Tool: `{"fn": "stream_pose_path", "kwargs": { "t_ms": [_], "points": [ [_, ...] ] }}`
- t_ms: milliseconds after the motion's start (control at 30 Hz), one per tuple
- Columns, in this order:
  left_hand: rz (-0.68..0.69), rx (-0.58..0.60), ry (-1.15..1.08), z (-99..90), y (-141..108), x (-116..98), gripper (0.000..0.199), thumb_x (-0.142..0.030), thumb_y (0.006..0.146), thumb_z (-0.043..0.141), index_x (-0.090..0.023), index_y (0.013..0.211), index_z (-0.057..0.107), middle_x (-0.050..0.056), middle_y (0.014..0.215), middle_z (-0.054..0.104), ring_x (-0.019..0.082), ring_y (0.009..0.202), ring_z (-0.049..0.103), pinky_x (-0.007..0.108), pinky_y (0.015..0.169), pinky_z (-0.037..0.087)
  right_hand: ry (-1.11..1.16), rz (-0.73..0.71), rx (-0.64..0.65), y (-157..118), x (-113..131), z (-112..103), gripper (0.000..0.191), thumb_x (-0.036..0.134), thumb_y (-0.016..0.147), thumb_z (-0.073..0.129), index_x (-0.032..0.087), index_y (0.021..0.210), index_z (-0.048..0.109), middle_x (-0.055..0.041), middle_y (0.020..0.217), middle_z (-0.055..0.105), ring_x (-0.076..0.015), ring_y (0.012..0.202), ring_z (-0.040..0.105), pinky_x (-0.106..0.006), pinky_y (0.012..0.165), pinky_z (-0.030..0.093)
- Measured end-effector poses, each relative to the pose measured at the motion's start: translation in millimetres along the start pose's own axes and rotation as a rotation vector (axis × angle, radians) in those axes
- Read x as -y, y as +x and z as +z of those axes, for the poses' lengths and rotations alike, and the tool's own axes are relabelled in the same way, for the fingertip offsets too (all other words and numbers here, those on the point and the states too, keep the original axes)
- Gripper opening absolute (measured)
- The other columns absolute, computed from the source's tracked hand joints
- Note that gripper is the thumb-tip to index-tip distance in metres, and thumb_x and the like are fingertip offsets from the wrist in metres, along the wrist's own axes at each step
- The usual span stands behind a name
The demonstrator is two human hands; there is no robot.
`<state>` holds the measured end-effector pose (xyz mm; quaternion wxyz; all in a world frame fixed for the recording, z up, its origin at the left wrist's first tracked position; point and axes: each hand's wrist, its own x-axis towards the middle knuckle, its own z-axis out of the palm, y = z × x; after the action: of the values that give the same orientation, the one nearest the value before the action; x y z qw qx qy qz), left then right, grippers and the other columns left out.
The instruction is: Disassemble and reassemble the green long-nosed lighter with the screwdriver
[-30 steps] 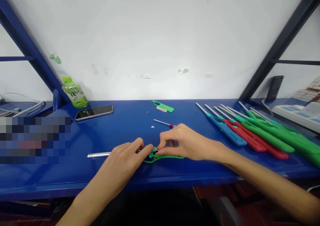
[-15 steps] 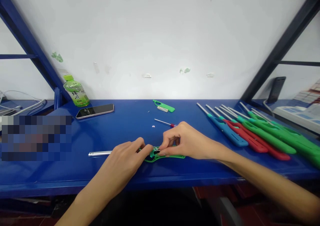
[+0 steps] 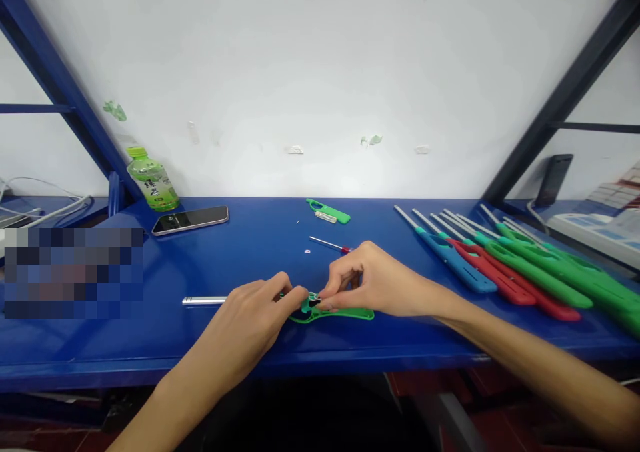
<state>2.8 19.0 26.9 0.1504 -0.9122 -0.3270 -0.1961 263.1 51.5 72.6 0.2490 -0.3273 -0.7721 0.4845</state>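
A green long-necked lighter [image 3: 357, 314] lies near the front of the table with its handle opened, inner parts showing. Its metal tube [image 3: 205, 301] points left past my knuckles. My left hand [image 3: 255, 315] is closed on the lighter where tube and handle meet, thumb and forefinger at the opened part. My right hand [image 3: 363, 275] pinches a small black part [image 3: 315, 301] at the middle of the handle; fingertips cover most of it. Behind the right hand lies a screwdriver [image 3: 327, 244], its red handle partly hidden. A loose green handle half [image 3: 336, 213] rests farther back.
Several blue, red and green lighters [image 3: 510, 259] lie side by side on the right. A phone [image 3: 191, 220] and a green-capped bottle [image 3: 153, 182] stand at the back left. Tiny white bits [image 3: 307, 251] lie near the screwdriver. Blue posts [image 3: 65, 85] flank the table [image 3: 240, 255].
The lighter has shifted slightly to the right, and the black part shows more plainly at my right fingertips. Both hands keep their hold.
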Motion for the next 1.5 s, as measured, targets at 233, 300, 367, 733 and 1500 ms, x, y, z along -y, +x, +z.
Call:
{"fn": "stream_pose_path", "kwargs": {
  "t_ms": [233,300,367,733,1500],
  "points": [
    [0.011,0.000,0.013,1.2,0.5,-0.5,0.032,-0.002,0.107,0.041,-0.021,0.116,0.066,0.001,0.092,0.061,0.017,0.066,0.060,0.030,0.061,0.038,-0.236,-0.073,0.034,1.2,-1.2,-2.9,0.022,0.038,0.091,0.090,0.020,0.081,0.082,-0.0003,0.081,0.084,-0.0137,0.068,0.069,-0.025,0.059,0.045],
    [0.014,0.002,0.016,0.7,1.0,-0.6,0.032,-0.002,0.106,0.042,-0.021,0.117,0.066,0.001,0.094,0.062,0.017,0.067,0.061,0.029,0.061,0.038,-0.374,-0.130,0.015,1.1,-1.0,-4.5,0.018,0.034,0.092,0.089,0.021,0.082,0.082,0.0008,0.082,0.082,-0.0138,0.070,0.069,-0.026,0.062,0.044],
    [0.022,0.008,0.017,0.0,1.4,-0.4,0.035,0.000,0.105,0.043,-0.022,0.119,0.066,0.001,0.096,0.064,0.017,0.068,0.062,0.029,0.061,0.039,-0.469,-0.168,-0.003,0.8,-0.9,-5.7,0.016,0.031,0.092,0.090,0.021,0.083,0.081,0.0004,0.086,0.081,-0.0147,0.076,0.070,-0.027,0.066,0.045],
    [0.065,-0.044,-0.007,1.5,-1.1,3.8,0.043,-0.001,0.107,0.038,-0.024,0.130,0.066,0.002,0.099,0.067,0.017,0.069,0.065,0.027,0.062,0.046,-0.631,-0.233,0.033,-2.2,-1.3,-5.8,0.007,0.027,0.092,0.089,0.022,0.089,0.085,-0.0003,0.094,0.083,-0.0174,0.083,0.076,-0.029,0.076,0.055],
    [-0.021,-0.037,-0.087,-0.2,-11.6,-10.0,0.027,-0.022,0.115,0.047,-0.019,0.136,0.065,0.006,0.103,0.068,0.024,0.081,0.067,0.038,0.072,0.055,-0.752,-0.241,-0.390,-52.1,-29.8,58.6,0.027,0.021,0.110,0.063,0.028,0.130,0.079,-0.0030,0.122,0.081,-0.0229,0.102,0.074,-0.043,0.093,0.061]
  ]
}}
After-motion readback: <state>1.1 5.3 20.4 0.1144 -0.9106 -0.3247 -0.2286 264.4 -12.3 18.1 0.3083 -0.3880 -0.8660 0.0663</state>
